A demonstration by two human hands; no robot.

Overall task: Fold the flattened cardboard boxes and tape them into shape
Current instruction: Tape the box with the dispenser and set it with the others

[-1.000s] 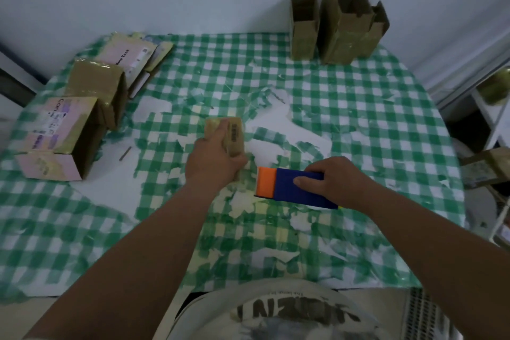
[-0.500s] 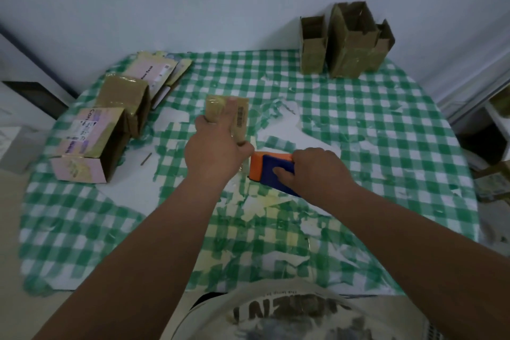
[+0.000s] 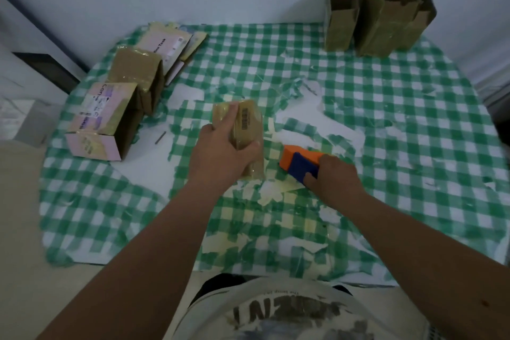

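**Table inventory: one box in hand, tape dispenser alongside**

Item 1. Small cardboard box (image 3: 246, 130), brown, barcode printed on one face, glossy with tape. Held near the middle of the table (image 3: 414, 132) by the left hand (image 3: 220, 154), whose fingers and thumb curl round it from the near side.

Item 2. Tape dispenser (image 3: 299, 164), orange front with a blue body, just to the right of the box, down by the tablecloth. The right hand (image 3: 335, 178) grips its rear end, fingertips curled over the blue side.

Item 3. Tablecloth, green and white check, badly worn, with white patches and strips of old tape stuck across its middle.

Item 4. Two assembled boxes at the left edge: a pink-printed one (image 3: 102, 121) lying on its side and a plain brown one (image 3: 135, 74) touching it behind.

Item 5. Flattened boxes (image 3: 168, 47), stacked at the far left corner.

Item 6. Three open brown boxes (image 3: 378, 11), upright at the far right against the wall.
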